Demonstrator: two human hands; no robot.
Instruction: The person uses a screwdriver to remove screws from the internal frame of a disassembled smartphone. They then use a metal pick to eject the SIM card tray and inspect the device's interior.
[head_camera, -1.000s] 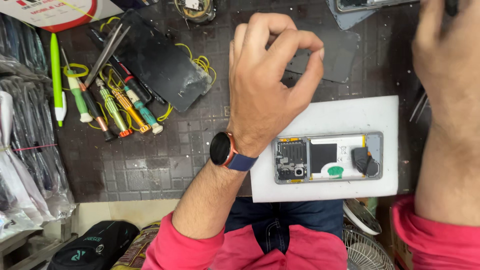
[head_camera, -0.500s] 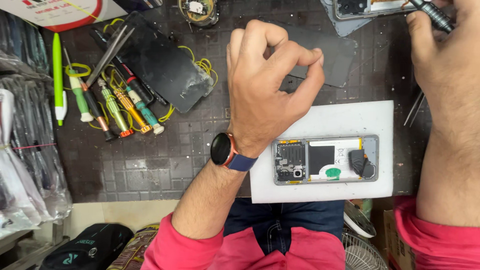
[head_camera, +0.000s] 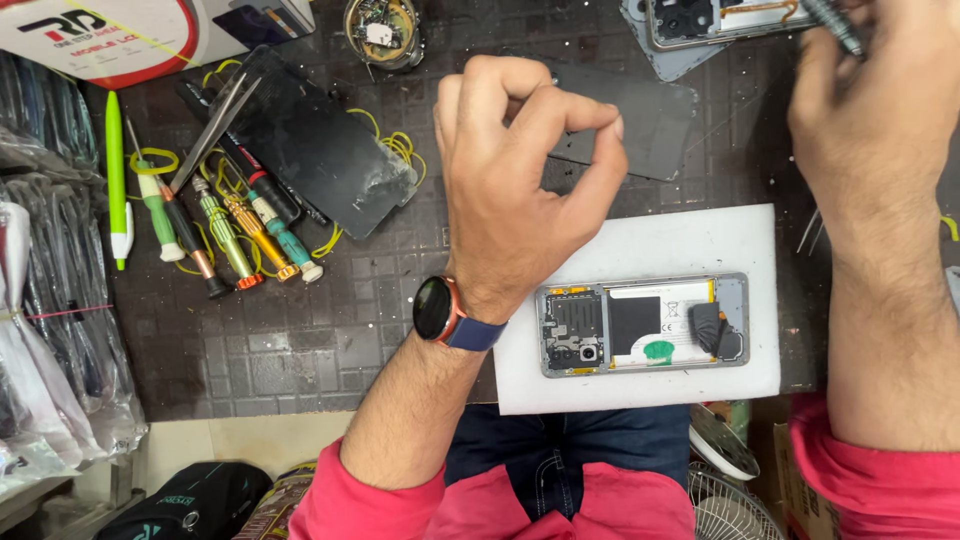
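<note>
Two hands over a dark gridded desk (head_camera: 300, 350). Left grip (head_camera: 520, 190) raised above the desk's middle, thumb and forefinger pinched tip to tip in a ring; cannot tell whether anything tiny sits between them. Right grip (head_camera: 870, 110) at the top right edge, closed around a dark knurled screwdriver (head_camera: 830, 25), just beside a second opened phone (head_camera: 720, 20).

Opened phone (head_camera: 640, 325) lying flat on a white pad (head_camera: 650, 240) at the near edge of the desk, below and right of the left grip, touched by neither hand.

Likely risks: dropping a small part from the raised pinch and losing it in the desk's grooves; catching the left wrist, watch (head_camera: 435, 308) and all, on the pad's corner and sliding pad and phone off the near edge; letting the screwdriver tip skid across the exposed board of the far phone.

Labels and packages: white flat box (head_camera: 130, 40) with a red curved band, top left corner; round green sticker (head_camera: 657, 350) on the white battery label inside the opened phone; clear plastic sleeves (head_camera: 50, 300) stacked along the left edge.
</note>
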